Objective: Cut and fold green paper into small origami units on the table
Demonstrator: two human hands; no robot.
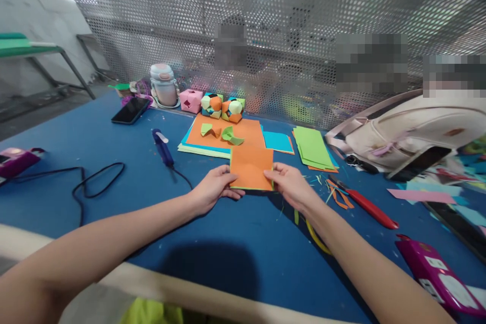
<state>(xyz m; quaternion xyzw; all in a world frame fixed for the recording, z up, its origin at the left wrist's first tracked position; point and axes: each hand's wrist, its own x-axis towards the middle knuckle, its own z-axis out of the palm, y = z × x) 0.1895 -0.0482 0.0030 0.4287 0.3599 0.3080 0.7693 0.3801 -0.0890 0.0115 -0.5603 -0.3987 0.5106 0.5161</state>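
Observation:
An orange square of paper (251, 167) with a thin green edge is held flat over the blue table (152, 243). My left hand (216, 187) pinches its lower left side, thumb on top and fingers beneath. On the right side, my right hand (290, 182) grips it the same way. Just behind lies a stack of larger sheets with an orange one (193, 134) on top, and on that rest two small folded green pieces (231, 135). Smaller blue sheets (277, 142) and green sheets (313, 148) lie to the right.
Folded paper cubes (191, 100), a bottle (164, 86) and a phone (131, 110) stand or lie at the back. A blue corded tool (162, 148) is at left. Red-handled scissors or cutter (372, 208), paper scraps, a purple device (440, 276) and a pale bag (417, 121) are at right.

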